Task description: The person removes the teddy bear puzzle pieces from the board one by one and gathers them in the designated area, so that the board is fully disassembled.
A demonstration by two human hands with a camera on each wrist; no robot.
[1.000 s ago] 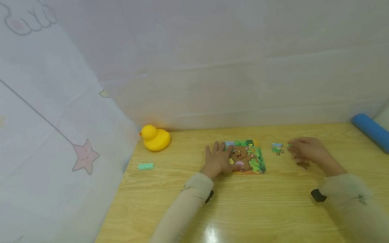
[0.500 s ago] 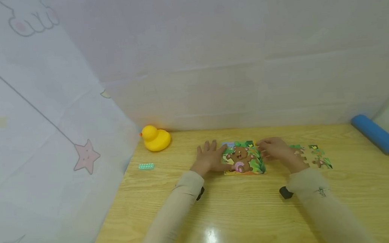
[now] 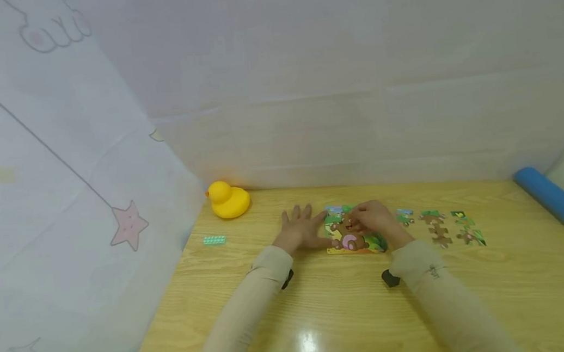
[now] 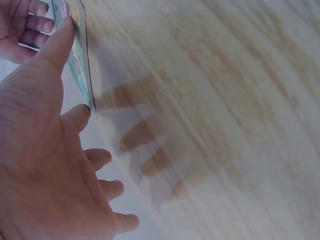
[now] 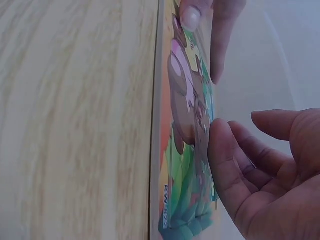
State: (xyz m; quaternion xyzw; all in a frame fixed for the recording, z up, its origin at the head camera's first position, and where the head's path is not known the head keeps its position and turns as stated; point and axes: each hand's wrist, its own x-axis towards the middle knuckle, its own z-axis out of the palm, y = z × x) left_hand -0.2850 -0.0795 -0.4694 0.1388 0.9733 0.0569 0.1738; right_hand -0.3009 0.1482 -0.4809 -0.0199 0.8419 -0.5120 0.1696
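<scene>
A flat puzzle board point(image 3: 348, 242) with a brown bear picture lies on the wooden table. My left hand point(image 3: 299, 232) is at its left side, fingers spread; in the left wrist view the thumb point(image 4: 59, 47) touches the board near its edge. Over the upper right of the board is my right hand point(image 3: 374, 217), fingers loosely bent. A fingertip point(image 5: 219, 132) of it meets the picture surface in the right wrist view, with no piece visible in the hand. Right of the board lie loose jigsaw pieces point(image 3: 440, 236), some apart, some grouped.
A yellow rubber duck point(image 3: 231, 202) sits at the back left, with a small green patterned strip point(image 3: 214, 240) in front of it. At the far right lies a blue tube with a yellow handle point(image 3: 553, 196). A pale printed curtain point(image 3: 278, 116) rises behind the table.
My right hand has moved left, from the loose pieces to over the board, uncovering the pieces. My left hand has slid slightly left, off the picture to its edge.
</scene>
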